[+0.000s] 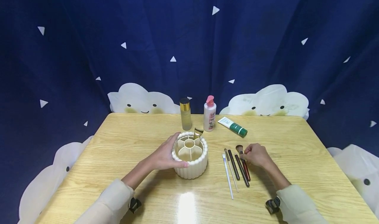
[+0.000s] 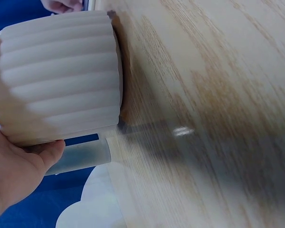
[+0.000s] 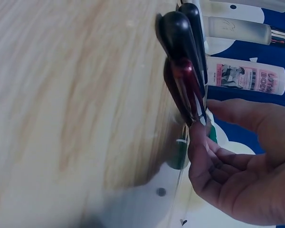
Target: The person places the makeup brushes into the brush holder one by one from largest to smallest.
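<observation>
A cream ribbed makeup brush holder [image 1: 190,171] with a beaded rim and divided compartments stands upright. My left hand [image 1: 165,156] grips its left side, thumb across the front, fingers round the back. A gold-and-dark brush end [image 1: 198,132] sticks out of a rear compartment. To the right, my right hand [image 1: 257,155] pinches a fluffy makeup brush with a red handle [image 1: 246,172] near its ferrule. In the right wrist view, the red handle [image 3: 186,78] lies among dark handles [image 3: 175,33]. Beside it lie a white-handled brush [image 1: 228,178], a thin brush [image 1: 233,172] and dark sticks [image 1: 234,164].
At the back stand a gold-capped bottle [image 1: 186,117] and a pink-topped pump bottle [image 1: 209,117]. A green-and-white tube [image 1: 233,126] lies to their right. The wooden table [image 1: 133,128] ends at a dark blue curtain [image 1: 148,36] with clouds.
</observation>
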